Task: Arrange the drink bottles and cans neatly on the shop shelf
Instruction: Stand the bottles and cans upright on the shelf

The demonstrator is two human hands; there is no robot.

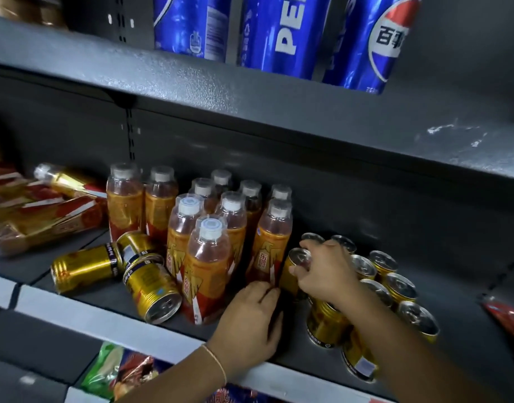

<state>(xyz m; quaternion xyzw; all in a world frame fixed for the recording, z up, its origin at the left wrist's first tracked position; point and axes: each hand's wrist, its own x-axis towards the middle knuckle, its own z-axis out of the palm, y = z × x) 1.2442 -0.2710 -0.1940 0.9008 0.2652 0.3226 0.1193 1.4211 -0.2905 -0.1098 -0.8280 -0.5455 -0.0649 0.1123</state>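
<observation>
Gold can [293, 274] was gripped at its top rim by the right hand [325, 274], fingers curled round it, right against the 3 o'clock side of the nearest orange bottle [271, 242] on the grey shelf [104, 298]. Couldn't tell if it was resting or lifted tbh. Left hand [250, 318] lay at that bottle's 6 o'clock, fingers together and touching its base. Upright cans [395, 286] stood at 3 o'clock of the held one. A few toppled cans [151, 289] lay at 9 o'clock of the bottle cluster [209, 257], with blue cans [282, 33] up at 12.
</observation>
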